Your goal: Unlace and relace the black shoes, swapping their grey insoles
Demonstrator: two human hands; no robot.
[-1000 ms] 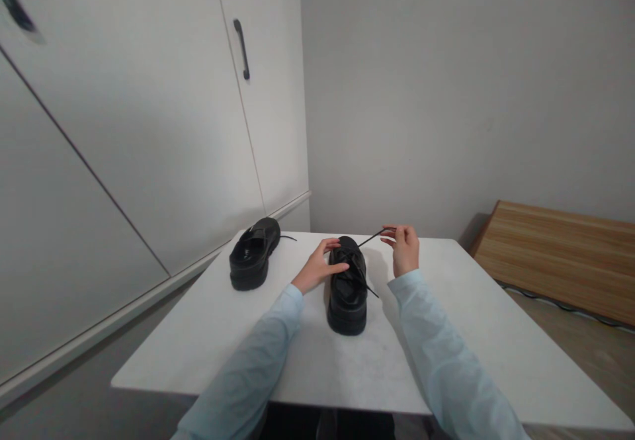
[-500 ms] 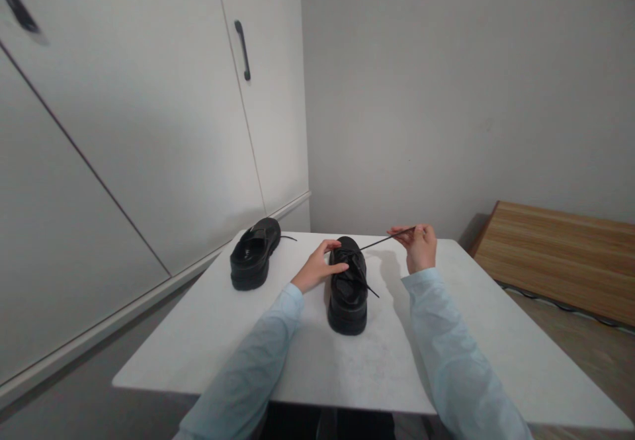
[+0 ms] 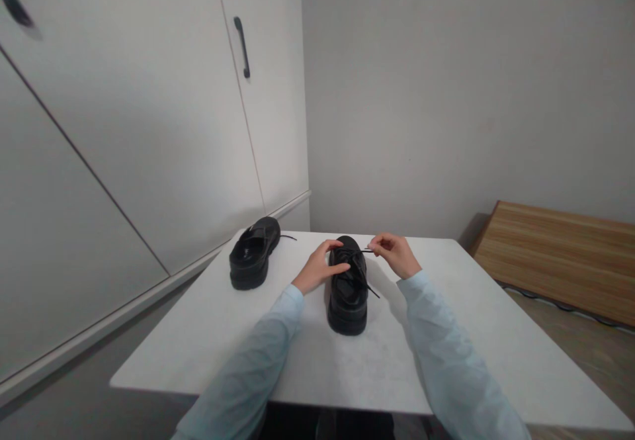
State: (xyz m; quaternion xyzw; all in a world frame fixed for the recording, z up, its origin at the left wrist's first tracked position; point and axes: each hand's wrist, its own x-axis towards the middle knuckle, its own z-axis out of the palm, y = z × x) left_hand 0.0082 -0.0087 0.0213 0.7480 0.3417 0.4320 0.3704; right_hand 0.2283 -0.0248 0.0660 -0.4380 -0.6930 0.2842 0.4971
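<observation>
A black lace-up shoe point(image 3: 348, 313) stands upright on the white table point(image 3: 288, 375), its toe pointing away from me. My left hand point(image 3: 316, 270) grips the shoe's left side, with the thumb over the tongue area and the fingers farther up near the toe. Close by on the right, my right hand point(image 3: 397, 255) pinches a black shoelace point(image 3: 366, 251) that runs out from the shoe's eyelets. Another loose lace end point(image 3: 373, 290) sticks out lower on the right side of the same shoe.
A second black shoe point(image 3: 249, 273) stands at the table's far left, one lace end trailing right. White cabinet doors point(image 3: 149, 96) rise on the left and a grey wall point(image 3: 446, 96) behind. A wood-grained panel point(image 3: 560, 255) is at the right.
My right hand has come left and closer to the shoe, so the lace between them is much shorter. My left hand and both shoes have stayed in place.
</observation>
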